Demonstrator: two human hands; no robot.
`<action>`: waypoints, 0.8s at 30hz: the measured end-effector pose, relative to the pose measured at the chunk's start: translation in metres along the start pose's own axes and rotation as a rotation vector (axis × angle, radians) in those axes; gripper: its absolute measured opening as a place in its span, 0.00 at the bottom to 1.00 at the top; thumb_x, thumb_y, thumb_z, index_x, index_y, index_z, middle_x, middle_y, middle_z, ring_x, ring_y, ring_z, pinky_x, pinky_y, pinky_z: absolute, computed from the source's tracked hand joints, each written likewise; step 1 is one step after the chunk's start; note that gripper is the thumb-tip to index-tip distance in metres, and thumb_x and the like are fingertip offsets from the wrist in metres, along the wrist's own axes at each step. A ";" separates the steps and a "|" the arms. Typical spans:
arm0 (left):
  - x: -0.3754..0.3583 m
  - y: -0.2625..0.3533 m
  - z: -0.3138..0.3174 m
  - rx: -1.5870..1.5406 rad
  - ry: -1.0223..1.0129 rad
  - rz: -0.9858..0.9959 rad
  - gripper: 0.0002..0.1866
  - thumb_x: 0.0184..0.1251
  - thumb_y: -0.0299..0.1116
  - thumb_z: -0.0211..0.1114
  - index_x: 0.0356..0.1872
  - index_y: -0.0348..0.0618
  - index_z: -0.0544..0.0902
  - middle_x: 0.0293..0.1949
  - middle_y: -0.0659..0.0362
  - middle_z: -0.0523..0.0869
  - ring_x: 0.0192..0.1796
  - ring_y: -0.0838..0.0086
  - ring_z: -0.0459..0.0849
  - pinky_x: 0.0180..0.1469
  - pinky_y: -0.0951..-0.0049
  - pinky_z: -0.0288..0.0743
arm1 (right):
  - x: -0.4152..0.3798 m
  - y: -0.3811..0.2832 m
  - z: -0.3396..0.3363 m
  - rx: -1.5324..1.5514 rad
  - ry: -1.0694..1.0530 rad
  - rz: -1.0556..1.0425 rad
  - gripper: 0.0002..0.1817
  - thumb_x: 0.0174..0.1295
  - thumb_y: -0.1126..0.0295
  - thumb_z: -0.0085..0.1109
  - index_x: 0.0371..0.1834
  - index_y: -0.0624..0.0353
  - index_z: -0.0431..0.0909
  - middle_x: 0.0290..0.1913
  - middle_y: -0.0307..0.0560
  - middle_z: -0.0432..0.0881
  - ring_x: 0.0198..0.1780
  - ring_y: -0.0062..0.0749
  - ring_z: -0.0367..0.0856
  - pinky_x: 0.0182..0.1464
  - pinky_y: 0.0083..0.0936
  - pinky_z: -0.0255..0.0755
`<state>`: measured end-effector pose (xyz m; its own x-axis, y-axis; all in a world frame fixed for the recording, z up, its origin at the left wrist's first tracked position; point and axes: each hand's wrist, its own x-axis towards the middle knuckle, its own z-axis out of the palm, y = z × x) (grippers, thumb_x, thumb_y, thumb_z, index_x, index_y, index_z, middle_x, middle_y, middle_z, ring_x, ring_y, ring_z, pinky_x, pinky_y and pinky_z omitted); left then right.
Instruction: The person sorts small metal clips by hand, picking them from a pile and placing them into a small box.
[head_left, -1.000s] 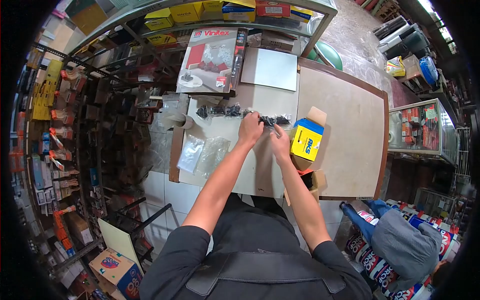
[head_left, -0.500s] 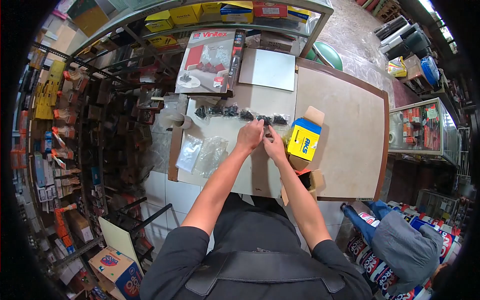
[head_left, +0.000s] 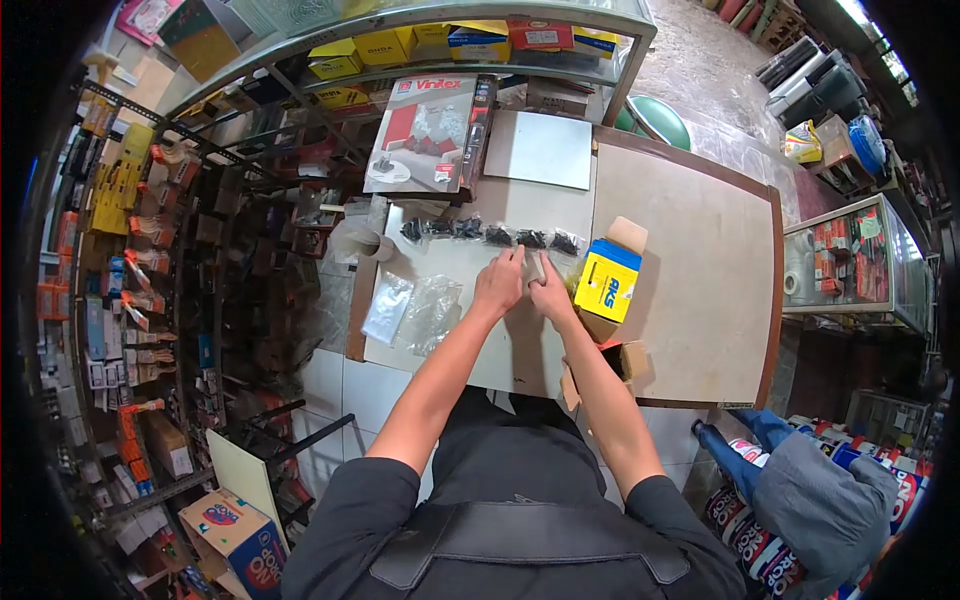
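Note:
A row of small clear plastic bags with black parts inside lies across the table (head_left: pixel 470 360). My left hand (head_left: pixel 498 285) is just below one black-filled bag (head_left: pixel 531 239), fingers stretched toward its lower edge. My right hand (head_left: pixel 550 297) is beside it, index finger pointing up at the same bag and the other fingers partly curled. Neither hand visibly grips anything; whether the fingertips touch the bag is hard to tell. Another filled bag (head_left: pixel 565 243) lies at the right end of the row. The parts inside are too small to name.
A yellow and blue AKS box (head_left: pixel 608 282) stands open right of my hands, with an open carton (head_left: pixel 634 362) below it. Clear plastic bags (head_left: pixel 430 312) lie at left. A Vinilex box (head_left: pixel 425 135) and a white panel (head_left: pixel 540 150) are at the back. A person (head_left: pixel 820 500) is at lower right.
My hands have drawn back slightly toward me from the bag, which now lies in the row. The whole view has shifted a little downward.

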<state>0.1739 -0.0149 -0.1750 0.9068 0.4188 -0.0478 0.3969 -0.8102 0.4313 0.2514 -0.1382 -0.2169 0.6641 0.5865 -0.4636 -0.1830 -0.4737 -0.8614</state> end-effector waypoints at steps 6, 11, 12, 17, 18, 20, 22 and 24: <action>-0.056 -0.010 -0.008 -0.126 0.041 -0.021 0.27 0.63 0.23 0.59 0.67 0.41 0.76 0.53 0.45 0.81 0.52 0.48 0.85 0.54 0.53 0.81 | -0.034 -0.024 -0.012 0.021 -0.102 0.045 0.37 0.67 0.73 0.50 0.83 0.52 0.57 0.53 0.51 0.86 0.39 0.28 0.85 0.31 0.23 0.76; -0.116 -0.018 -0.025 -0.248 0.184 -0.067 0.22 0.64 0.21 0.59 0.61 0.39 0.81 0.53 0.45 0.81 0.53 0.49 0.84 0.55 0.54 0.78 | -0.059 -0.029 -0.017 0.002 -0.191 -0.001 0.30 0.69 0.70 0.48 0.77 0.55 0.67 0.56 0.51 0.85 0.44 0.27 0.86 0.30 0.21 0.75; -0.129 -0.020 -0.025 -0.244 0.192 -0.076 0.22 0.64 0.21 0.59 0.61 0.39 0.81 0.53 0.45 0.81 0.53 0.49 0.84 0.55 0.54 0.78 | -0.063 -0.028 -0.015 0.011 -0.198 -0.029 0.29 0.70 0.69 0.48 0.76 0.55 0.69 0.56 0.50 0.85 0.45 0.26 0.85 0.29 0.21 0.74; -0.187 -0.023 -0.036 -0.462 0.350 -0.378 0.19 0.66 0.22 0.59 0.58 0.37 0.82 0.51 0.47 0.82 0.48 0.57 0.84 0.50 0.63 0.80 | -0.093 -0.044 -0.008 -0.080 -0.257 -0.016 0.26 0.71 0.66 0.49 0.72 0.52 0.74 0.55 0.46 0.86 0.47 0.25 0.85 0.27 0.22 0.73; -0.196 -0.024 -0.037 -0.461 0.359 -0.386 0.19 0.66 0.22 0.59 0.58 0.37 0.82 0.51 0.47 0.82 0.48 0.57 0.84 0.50 0.63 0.80 | -0.096 -0.043 -0.005 -0.096 -0.274 0.000 0.25 0.71 0.65 0.49 0.71 0.52 0.74 0.55 0.45 0.86 0.47 0.26 0.85 0.27 0.23 0.73; -0.211 -0.030 -0.041 -0.424 0.417 -0.478 0.18 0.66 0.23 0.60 0.57 0.37 0.83 0.50 0.48 0.82 0.45 0.62 0.84 0.48 0.66 0.80 | -0.099 -0.041 0.006 -0.114 -0.298 0.011 0.25 0.71 0.65 0.50 0.71 0.51 0.75 0.54 0.44 0.86 0.47 0.26 0.85 0.27 0.25 0.74; -0.219 -0.038 -0.043 -0.415 0.443 -0.509 0.18 0.66 0.24 0.61 0.56 0.37 0.84 0.50 0.49 0.83 0.43 0.65 0.84 0.46 0.66 0.80 | -0.097 -0.031 0.025 -0.113 -0.318 -0.050 0.24 0.71 0.64 0.51 0.69 0.52 0.76 0.53 0.44 0.86 0.47 0.27 0.85 0.26 0.26 0.73; -0.221 -0.051 -0.043 -0.460 0.527 -0.526 0.17 0.65 0.25 0.62 0.55 0.38 0.84 0.49 0.49 0.82 0.43 0.64 0.84 0.47 0.66 0.80 | -0.099 -0.027 0.044 -0.090 -0.301 -0.069 0.22 0.69 0.65 0.54 0.65 0.57 0.79 0.50 0.49 0.87 0.46 0.31 0.87 0.39 0.29 0.76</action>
<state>-0.0535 -0.0483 -0.1478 0.3934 0.9188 0.0310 0.5452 -0.2603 0.7968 0.1584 -0.1547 -0.1567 0.4262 0.7810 -0.4566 -0.0711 -0.4742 -0.8775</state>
